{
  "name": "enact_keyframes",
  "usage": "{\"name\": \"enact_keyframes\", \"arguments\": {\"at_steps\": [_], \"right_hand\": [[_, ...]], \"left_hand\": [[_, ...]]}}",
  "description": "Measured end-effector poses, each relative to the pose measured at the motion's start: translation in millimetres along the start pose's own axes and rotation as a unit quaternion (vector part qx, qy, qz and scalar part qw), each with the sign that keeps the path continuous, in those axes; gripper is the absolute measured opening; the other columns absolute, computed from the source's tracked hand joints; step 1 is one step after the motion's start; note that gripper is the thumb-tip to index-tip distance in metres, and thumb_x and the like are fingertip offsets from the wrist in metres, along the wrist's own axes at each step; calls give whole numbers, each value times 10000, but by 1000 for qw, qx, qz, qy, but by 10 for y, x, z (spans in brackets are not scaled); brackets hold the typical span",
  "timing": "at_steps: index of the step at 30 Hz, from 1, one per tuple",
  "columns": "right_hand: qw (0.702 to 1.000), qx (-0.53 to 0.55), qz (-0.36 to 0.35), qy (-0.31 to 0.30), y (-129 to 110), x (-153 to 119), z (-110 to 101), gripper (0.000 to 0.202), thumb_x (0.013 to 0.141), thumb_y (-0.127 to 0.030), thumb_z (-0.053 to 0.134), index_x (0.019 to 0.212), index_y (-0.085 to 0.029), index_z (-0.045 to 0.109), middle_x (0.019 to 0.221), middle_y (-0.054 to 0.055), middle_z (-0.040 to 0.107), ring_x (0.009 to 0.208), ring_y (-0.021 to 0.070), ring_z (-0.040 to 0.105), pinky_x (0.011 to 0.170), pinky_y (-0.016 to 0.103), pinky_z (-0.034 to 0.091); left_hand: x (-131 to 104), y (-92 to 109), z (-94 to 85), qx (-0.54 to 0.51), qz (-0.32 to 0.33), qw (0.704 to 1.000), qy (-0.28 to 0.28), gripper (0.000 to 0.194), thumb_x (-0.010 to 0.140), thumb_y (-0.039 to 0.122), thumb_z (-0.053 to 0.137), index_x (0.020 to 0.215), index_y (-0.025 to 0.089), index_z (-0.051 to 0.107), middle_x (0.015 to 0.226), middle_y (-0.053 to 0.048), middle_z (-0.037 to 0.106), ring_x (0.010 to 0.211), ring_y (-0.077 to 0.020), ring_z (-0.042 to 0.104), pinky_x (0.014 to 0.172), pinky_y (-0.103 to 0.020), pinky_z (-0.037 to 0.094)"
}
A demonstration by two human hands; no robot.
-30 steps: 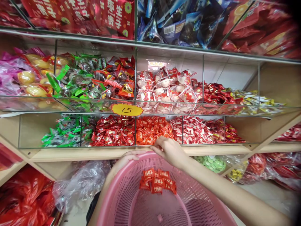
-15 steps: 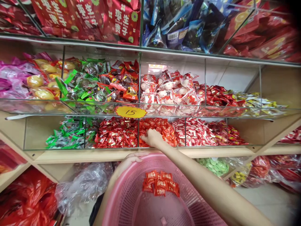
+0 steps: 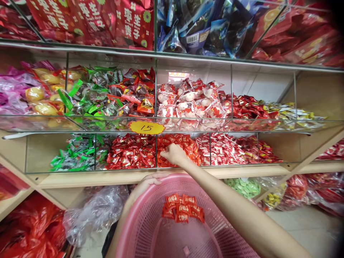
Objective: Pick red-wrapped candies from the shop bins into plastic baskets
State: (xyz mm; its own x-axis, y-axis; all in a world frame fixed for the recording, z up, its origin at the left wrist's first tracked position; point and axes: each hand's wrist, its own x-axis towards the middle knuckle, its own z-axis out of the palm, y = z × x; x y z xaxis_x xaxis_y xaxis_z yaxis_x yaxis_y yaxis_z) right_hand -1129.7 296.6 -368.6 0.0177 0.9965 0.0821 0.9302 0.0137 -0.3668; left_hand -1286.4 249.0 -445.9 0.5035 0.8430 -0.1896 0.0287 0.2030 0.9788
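Observation:
My left hand (image 3: 150,181) grips the far left rim of a pink plastic basket (image 3: 137,211), its fingers over the edge beside the shelf board. Several orange-red wrapped candies (image 3: 183,208) lie together inside the basket. My right hand (image 3: 174,154) reaches over the basket into the lower shelf bin and rests on a pile of orange-red candies (image 3: 192,148). Its fingers are curled inward, and whatever may be between them is hidden. Dark red candies (image 3: 133,152) fill the bin to the left, and red-and-white ones (image 3: 221,148) lie to the right.
Clear dividers and front panels edge the bins. A yellow price tag (image 3: 147,127) marked 15 hangs above my right hand. Upper shelves hold more wrapped sweets (image 3: 190,100). Below are a clear plastic bag (image 3: 94,211), red bags (image 3: 34,229) and green packets (image 3: 244,187).
The view has shifted slightly, so the shelves appear a little further left. My right hand has risen slightly over the candies. My left hand keeps its place on the rim.

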Motion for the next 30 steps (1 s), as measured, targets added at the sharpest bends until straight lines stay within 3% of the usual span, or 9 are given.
{"name": "enact_keyframes", "arguments": {"at_steps": [3,6,8,11,15,20,24,28,30], "right_hand": [[997,33,-40,56,103,-164,-220,302,775,-430,494,731,-170,642,757,82,658,721,183,601,583,252,359],[983,77,-142,88,258,-463,-400,285,818,-406,469,745,-168,605,678,31,612,629,131,535,579,241,340],[971,70,-222,52,382,-694,-412,258,837,-369,465,763,-159,595,711,29,607,621,115,517,581,237,340],[958,-51,-277,-61,568,-971,-242,191,817,-307,518,777,-145,611,789,60,632,653,136,556,576,251,348],[924,-219,-275,-149,741,-1106,124,178,824,-235,534,886,-109,643,901,118,660,771,213,627,615,288,398],[917,-252,-261,-166,784,-1111,331,199,863,-242,526,972,-119,637,979,123,657,872,240,634,668,305,437],[933,-211,-252,-148,736,-1094,163,249,885,-351,510,937,-138,628,914,110,674,832,231,642,648,294,416],[960,-133,-240,-48,660,-896,-147,295,928,-370,413,835,-170,608,826,63,677,749,179,642,622,259,384],[970,-136,-199,9,620,-724,-262,267,934,-335,401,853,-178,600,837,60,675,754,170,641,619,251,381]], "left_hand": [[11,-13,-1,-5,3,1000,3,450,614,173,540,1032,192,704,1173,-15,657,1318,-245,345,1130,-361,133],[30,-49,-22,-17,7,1000,-3,453,613,153,549,1040,189,697,1201,-11,639,1257,-242,431,1098,-356,235],[42,-76,-41,-24,11,1000,-5,443,617,142,554,1034,192,697,1207,-3,636,1216,-230,475,1068,-334,288],[53,-102,-55,-15,18,1000,6,421,630,140,559,1024,198,698,1175,10,654,1204,-211,488,1063,-307,293],[62,-100,-34,-7,22,1000,9,387,634,158,573,997,194,704,1128,11,678,1179,-215,511,1056,-312,307],[62,-100,-23,-9,15,1000,0,356,641,164,577,958,242,720,1134,19,677,1199,-227,496,1064,-313,294],[73,-124,-44,-15,12,1000,-6,377,638,148,562,970,240,715,1153,24,667,1249,-216,448,1060,-309,299],[98,-165,-67,-27,3,1000,-9,414,632,141,569,1021,205,695,1182,5,651,1239,-221,459,1041,-324,327],[110,-188,-74,-32,-2,999,-9,441,640,145,568,1065,192,678,1199,-9,640,1196,-228,499,1030,-336,339]]}}
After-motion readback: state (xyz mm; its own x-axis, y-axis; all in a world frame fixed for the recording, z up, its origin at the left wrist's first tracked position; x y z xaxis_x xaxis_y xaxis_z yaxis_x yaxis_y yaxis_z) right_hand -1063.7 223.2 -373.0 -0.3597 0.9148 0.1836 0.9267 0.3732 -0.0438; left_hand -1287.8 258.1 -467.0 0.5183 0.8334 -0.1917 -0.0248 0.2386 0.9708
